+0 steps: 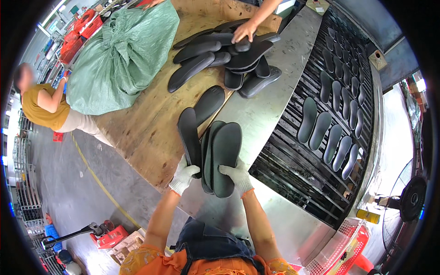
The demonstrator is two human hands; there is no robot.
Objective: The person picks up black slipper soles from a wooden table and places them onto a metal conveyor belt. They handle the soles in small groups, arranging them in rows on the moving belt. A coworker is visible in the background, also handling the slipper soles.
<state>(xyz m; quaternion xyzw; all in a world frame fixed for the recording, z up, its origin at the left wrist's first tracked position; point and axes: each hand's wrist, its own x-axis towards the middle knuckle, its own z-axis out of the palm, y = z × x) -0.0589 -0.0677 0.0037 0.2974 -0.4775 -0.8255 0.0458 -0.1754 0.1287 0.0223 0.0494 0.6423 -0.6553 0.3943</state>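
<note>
Insoles, dark grey and thin, stand on end in the person's two white-gloved hands just below the middle of the view. The right hand (237,176) clasps a small stack of insoles (220,158) by its lower end, fingers wrapped over the heel end, toes pointing toward twelve o'clock. The left hand (184,176) pinches a single insole (189,140) at its heel, held apart from the stack and leaning slightly toward eleven o'clock.

They look light and flexible (foam or rubber, by the matte surface), likely to bend if gripped at one tip, so the heel end, where both hands already close, seems the firmest place to hold; the gloves should help against slipping. Nothing about them looks fragile.

Directly behind the hands lies one more loose insole (209,103) on the wooden table (146,133), beside a steel plate (256,110). At twelve o'clock a heap of insoles (220,59) is spread out, with another person's bare hand (244,32) resting on top. At ten o'clock sits a big green sack (123,55), and a seated person in a yellow top (39,107) is at nine. At two to three o'clock a slatted black conveyor rack (293,151) carries rows of insoles (332,133).
</note>
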